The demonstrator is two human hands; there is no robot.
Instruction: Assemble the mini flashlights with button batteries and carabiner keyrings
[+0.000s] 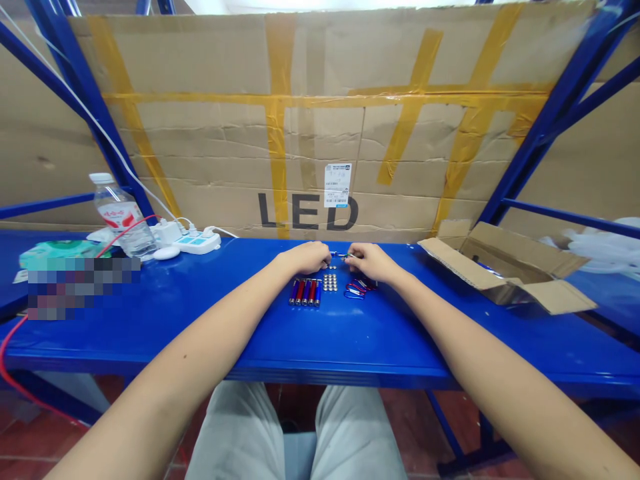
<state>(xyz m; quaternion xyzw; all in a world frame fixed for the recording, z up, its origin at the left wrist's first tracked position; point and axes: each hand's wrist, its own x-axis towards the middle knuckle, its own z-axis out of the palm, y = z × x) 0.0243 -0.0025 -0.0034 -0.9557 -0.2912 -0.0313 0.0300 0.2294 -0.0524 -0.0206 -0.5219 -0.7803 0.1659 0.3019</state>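
My left hand (311, 257) rests on the blue table with its fingers curled, just behind a row of small red and blue metal flashlights (305, 292). Opposite it, my right hand (371, 263) is closed in a pinch. A slim, shiny piece (341, 254) spans the gap between my fingertips, too small to identify; what each hand grips is mostly hidden. Silver button cells (331, 283) lie in neat rows between the hands, a few more close to my left fingers. Red and blue carabiner clips (356, 289) lie below my right hand, partly covered by it.
On the right stands an open cardboard box (500, 267). At left are a water bottle (120, 217), a white power strip (197, 242) with cables and a green packet (60, 252). A large taped carton (215, 153) walls off the table's back, between blue metal posts (560, 100).
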